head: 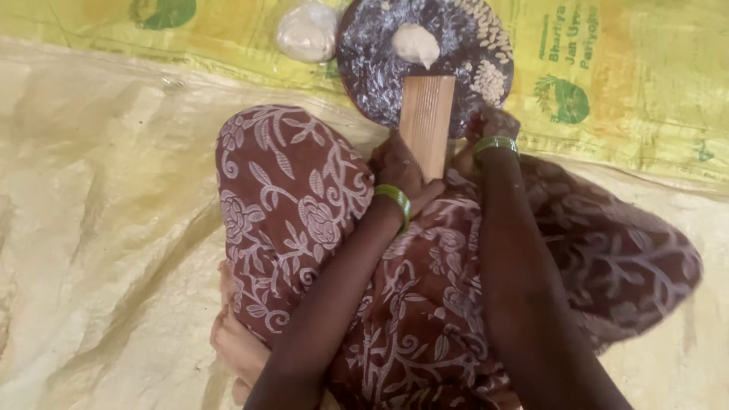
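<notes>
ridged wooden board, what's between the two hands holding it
In the head view, only the ridged wooden board lies between the left hand and right hand, its near end gripped from both sides.

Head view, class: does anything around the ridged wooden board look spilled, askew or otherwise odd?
Nothing looks spilled or damaged. The ridged wooden board leans tilted, its far end on the dark round plate, both hands at its near end. Flour dusts the plate; small shaped pieces lie along its right rim, a dough lump near its middle.
</notes>
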